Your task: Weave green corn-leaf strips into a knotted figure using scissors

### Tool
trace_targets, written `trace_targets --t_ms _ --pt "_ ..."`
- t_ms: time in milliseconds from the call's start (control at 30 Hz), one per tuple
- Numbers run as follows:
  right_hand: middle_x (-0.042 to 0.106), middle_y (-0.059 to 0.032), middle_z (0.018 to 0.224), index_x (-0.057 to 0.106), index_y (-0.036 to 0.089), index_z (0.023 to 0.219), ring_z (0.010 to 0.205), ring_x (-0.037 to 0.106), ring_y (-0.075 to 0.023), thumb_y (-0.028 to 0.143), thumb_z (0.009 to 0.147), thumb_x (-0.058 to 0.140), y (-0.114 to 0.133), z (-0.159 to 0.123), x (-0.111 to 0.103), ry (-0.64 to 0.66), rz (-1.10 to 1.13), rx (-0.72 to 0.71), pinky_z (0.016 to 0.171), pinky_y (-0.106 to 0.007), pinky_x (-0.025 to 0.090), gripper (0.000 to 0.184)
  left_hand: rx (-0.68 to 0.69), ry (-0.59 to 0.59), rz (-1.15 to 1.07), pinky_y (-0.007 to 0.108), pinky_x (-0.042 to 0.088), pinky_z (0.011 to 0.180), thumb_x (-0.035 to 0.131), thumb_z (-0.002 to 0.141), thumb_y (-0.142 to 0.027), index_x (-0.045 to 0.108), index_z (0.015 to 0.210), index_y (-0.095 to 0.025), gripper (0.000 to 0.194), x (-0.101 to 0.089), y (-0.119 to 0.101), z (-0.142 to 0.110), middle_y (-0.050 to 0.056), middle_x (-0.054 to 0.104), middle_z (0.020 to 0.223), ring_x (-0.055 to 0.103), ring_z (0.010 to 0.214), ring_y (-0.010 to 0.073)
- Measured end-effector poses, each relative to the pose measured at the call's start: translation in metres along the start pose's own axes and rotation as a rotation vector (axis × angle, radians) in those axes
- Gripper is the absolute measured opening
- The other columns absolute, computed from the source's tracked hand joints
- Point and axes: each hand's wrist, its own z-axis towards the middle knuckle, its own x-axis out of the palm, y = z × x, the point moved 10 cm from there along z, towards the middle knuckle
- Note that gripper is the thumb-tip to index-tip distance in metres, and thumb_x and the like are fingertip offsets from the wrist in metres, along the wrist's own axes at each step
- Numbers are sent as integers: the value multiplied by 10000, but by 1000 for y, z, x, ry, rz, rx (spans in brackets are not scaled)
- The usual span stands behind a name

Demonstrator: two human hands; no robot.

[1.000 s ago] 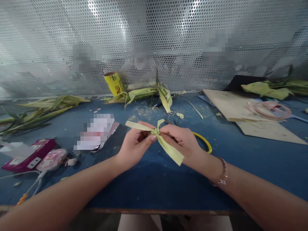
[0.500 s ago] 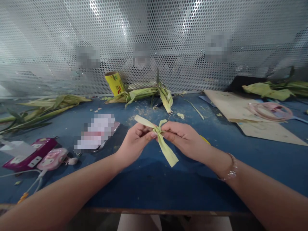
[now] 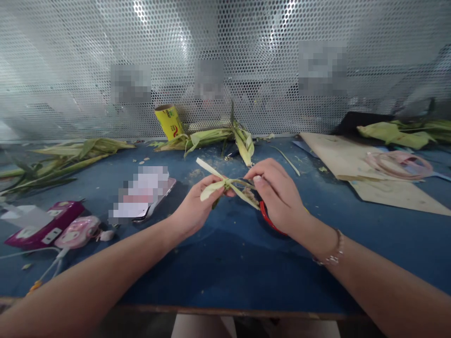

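Pale green strips of corn husk cross at a knot above the middle of the table. My left hand is closed around the knot from the left, thumb on top. To the right, my right hand pinches the end of one thin strip between thumb and forefinger. Two wider ends stick out on the left, over my left hand; another slants down to the right. Beneath my right hand lies a red curved handle, mostly hidden, and beside it a brownish fibrous tuft.
Corn husks lie along the back beside a yellow tube, against a perforated metal screen. A phone, pink case and purple pack are at left. Cardboard with a pink tape roll is at right.
My right hand has moved right, away from the knot, drawing a thin strip out. The husk has turned in my left hand, and the red handle and brown tuft now show.
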Motion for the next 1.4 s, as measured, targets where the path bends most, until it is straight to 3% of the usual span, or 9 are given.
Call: trace_targets --t_ms 67,167,267,333,533,867,1000,1167,1400 --pt "537 -85 946 541 180 948 928 497 -195 158 860 414 -4 1 3 15 -4 -8 799 -352 417 156 -13 30 32 225 393 725 639 740 -275 625 772 -165 115 1 2 -1 -7 585 701 526 724 103" --pt "526 -92 997 514 172 984 986 485 -194 143 842 446 -2 0 20 142 40 -50 859 -366 405 160 -26 64 67 240 378 732 602 768 -314 605 694 -147 183 0 5 0 12 561 728 498 759 119" --pt "507 -53 857 488 182 848 834 501 -168 193 850 465 1 -2 29 193 81 -36 754 -325 436 25 -29 45 83 248 364 706 572 789 -343 570 656 -151 234 -4 7 0 -1 505 685 456 716 112" --pt "477 -29 788 462 189 775 746 482 -151 222 852 476 0 -4 34 222 74 10 673 -290 428 85 -13 45 93 253 357 699 569 791 -354 565 690 -157 221 -4 6 0 -14 468 670 431 693 107" --pt "532 -15 748 464 178 806 693 506 -130 172 882 399 -8 -11 46 315 89 185 613 -250 387 100 -10 92 143 263 341 665 584 769 -403 534 801 -180 230 -1 8 -1 -26 447 683 406 667 104" --pt "493 24 644 475 174 809 571 457 -93 195 892 375 2 -13 46 380 27 98 530 -219 315 132 41 222 145 235 305 588 628 743 -368 541 746 -181 205 3 2 0 -28 461 653 402 622 93" --pt "442 50 576 474 188 814 490 418 -74 219 893 373 -4 -14 48 418 26 131 471 -203 275 132 24 207 70 214 302 549 663 714 -289 534 758 -189 168 2 3 1 -36 476 636 415 594 82" --pt "502 24 647 519 183 861 549 461 -83 254 901 370 -8 -14 52 461 42 126 513 -202 319 170 -12 172 42 187 297 530 661 699 -165 498 687 -174 164 0 7 3 -47 488 621 415 566 60" --pt "503 28 638 542 182 887 552 459 -89 280 903 376 -8 -13 52 449 58 151 531 -210 340 194 -44 149 26 189 303 520 672 704 -253 476 668 -172 215 1 6 2 -46 481 595 427 559 67"
